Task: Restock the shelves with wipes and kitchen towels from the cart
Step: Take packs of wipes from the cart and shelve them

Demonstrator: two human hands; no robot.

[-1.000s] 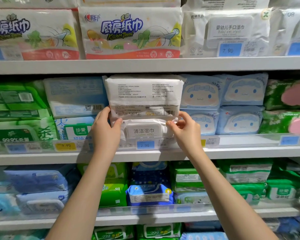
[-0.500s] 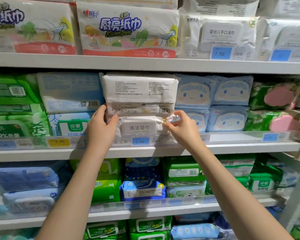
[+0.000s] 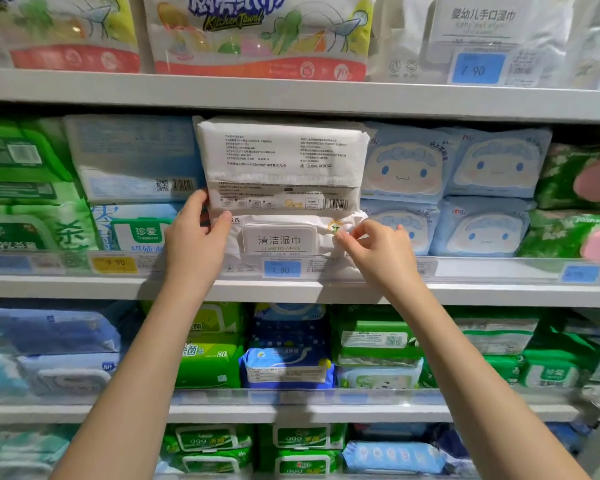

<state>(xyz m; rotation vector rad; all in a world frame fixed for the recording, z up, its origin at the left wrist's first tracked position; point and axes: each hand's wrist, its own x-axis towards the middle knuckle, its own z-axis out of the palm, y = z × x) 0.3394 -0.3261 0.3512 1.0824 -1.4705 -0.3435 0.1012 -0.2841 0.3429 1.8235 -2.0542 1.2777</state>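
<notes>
Two white packs of cleaning wipes are stacked on the middle shelf [image 3: 291, 292]. The upper white pack [image 3: 284, 161] shows its printed back and barcode. The lower white pack [image 3: 281, 240] shows its lid label. My left hand [image 3: 196, 237] grips the left end of the stack, thumb on the front where the two packs meet. My right hand [image 3: 378, 251] pinches the crinkled right end of the lower pack between thumb and fingertips. Kitchen towel packs [image 3: 257, 32] stand on the shelf above.
Blue cartoon-face wipe packs [image 3: 406, 168] crowd the stack's right side; blue-white packs [image 3: 132, 157] and green packs [image 3: 25, 181] sit on its left. A clear rail with price tags [image 3: 281, 268] fronts the shelf. Lower shelves hold several more wipe packs [image 3: 288, 362].
My right hand slid from the upper pack's lower right corner down to pinch the lower pack's right end. My left hand stayed at the stack's left end. The view moved closer.
</notes>
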